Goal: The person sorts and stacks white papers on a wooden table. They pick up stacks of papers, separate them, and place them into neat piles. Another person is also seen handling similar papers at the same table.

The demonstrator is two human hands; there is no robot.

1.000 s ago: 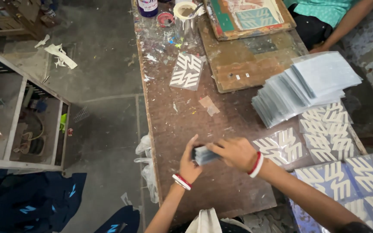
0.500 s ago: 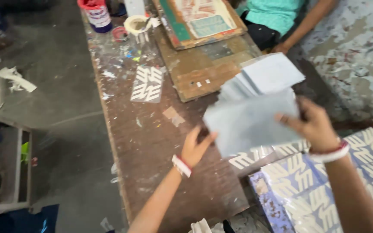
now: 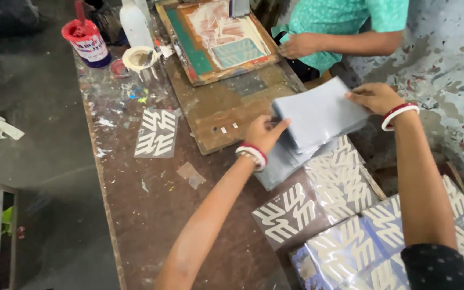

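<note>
The left hand (image 3: 263, 133) grips the near-left edge of a stack of pale grey sheets (image 3: 318, 115), thumb lying on top and fingers curled under the edge. The right hand (image 3: 374, 97) is at the far-right corner of the same stack, its fingertips (image 3: 353, 96) pressed flat on the top sheet, fingers held together and only slightly bent. Between the two hands the stack sits fanned and a little tilted, its lower sheets slipping out toward the person's body. Both wrists wear red and white bangles. Just under and nearer than the fingers lie clear sheets printed with white zigzag shapes (image 3: 342, 182), overlapping each other, and closer still to the body more printed sheets rest on a blue backing (image 3: 350, 252). All of this sits on a worn brown table (image 3: 151, 215) spattered with paint. Left of the left hand, well apart, a single printed sheet (image 3: 156, 133) lies alone. Beyond the fingers is a wooden printing frame (image 3: 218, 40) with a green border, and to its left a red paint tub (image 3: 87, 43) and a roll of tape (image 3: 139, 57). Past the frame sits another person in a teal shirt (image 3: 344, 21), one hand (image 3: 295, 46) resting near the frame's corner.
</note>
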